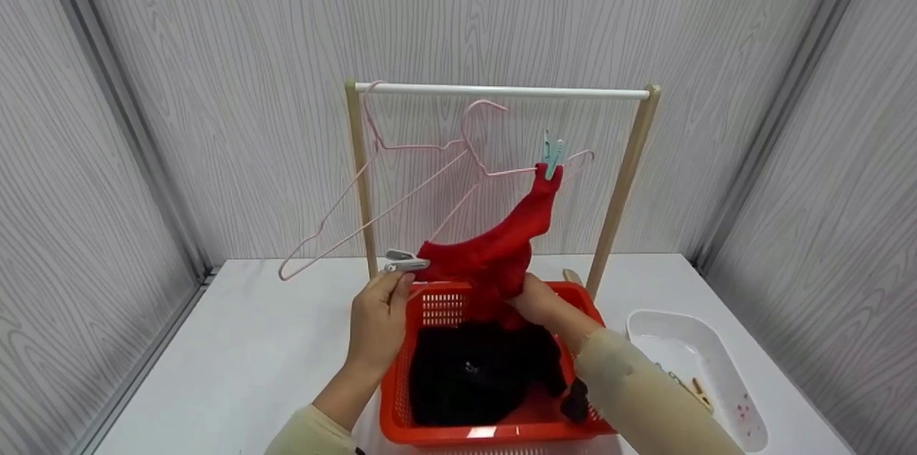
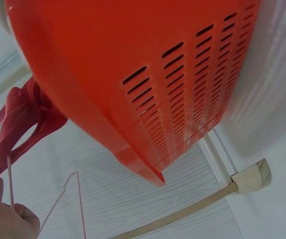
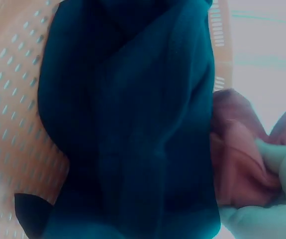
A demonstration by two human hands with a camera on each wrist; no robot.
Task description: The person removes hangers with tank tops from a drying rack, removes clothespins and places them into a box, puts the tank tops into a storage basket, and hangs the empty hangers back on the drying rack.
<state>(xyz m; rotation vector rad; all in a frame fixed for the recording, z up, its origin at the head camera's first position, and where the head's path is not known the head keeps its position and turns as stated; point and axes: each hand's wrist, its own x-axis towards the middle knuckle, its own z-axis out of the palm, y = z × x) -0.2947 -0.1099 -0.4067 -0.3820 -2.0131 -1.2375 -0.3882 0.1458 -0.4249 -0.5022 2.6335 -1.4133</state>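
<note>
A red garment (image 1: 494, 254) hangs at a slant from a pink wire hanger (image 1: 478, 154). A mint clothespin (image 1: 552, 157) clips its upper right corner to the hanger, and a grey clothespin (image 1: 405, 261) sits at its left corner. There my left hand (image 1: 378, 315) pinches the cloth's edge and the hanger's wire, just below the grey clothespin. With its fingers partly hidden behind the cloth, my right hand (image 1: 534, 299) grips the garment's lower right part. In the right wrist view, the right hand (image 3: 277, 199) holds bunched red cloth (image 3: 239, 159) beside dark fabric.
Below the hands stands a red basket (image 1: 501, 433) holding black cloth (image 1: 480, 372). Behind is a rack with a white rail (image 1: 501, 91) and wooden posts; another pink hanger (image 1: 329, 226) hangs from its left end. A white tray (image 1: 670, 322) with several clothespins (image 1: 698, 392) lies at right.
</note>
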